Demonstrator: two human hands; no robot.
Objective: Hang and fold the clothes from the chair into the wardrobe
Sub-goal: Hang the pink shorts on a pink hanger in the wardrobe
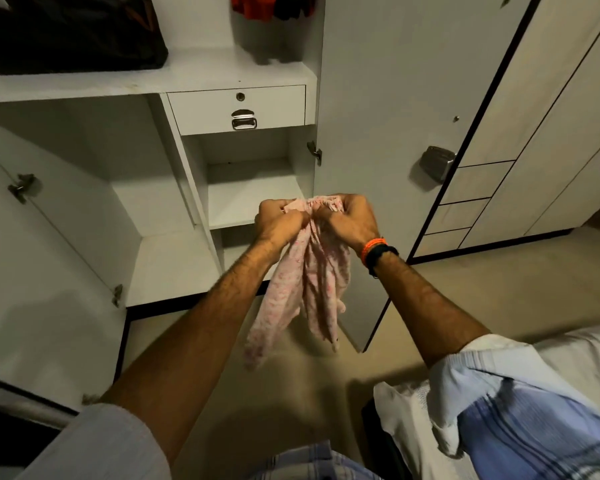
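Observation:
A small pink patterned garment (pixel 312 285) hangs in the air in front of the open white wardrobe (pixel 243 188). My left hand (pixel 279 221) and my right hand (pixel 349 216) are both closed on its gathered top edge, close together. The cloth droops in two loose legs toward the floor. White and blue clothes (pixel 520 403) lie in a pile at the lower right, on a dark seat that is mostly hidden.
The wardrobe has bare shelves (pixel 253 192), a drawer with a metal handle (pixel 243 117), a dark bag (pixel 73 32) on the upper shelf and red and dark clothes hanging (pixel 271 6) at the top. Its doors (pixel 388 98) stand open left and right. Beige floor lies below.

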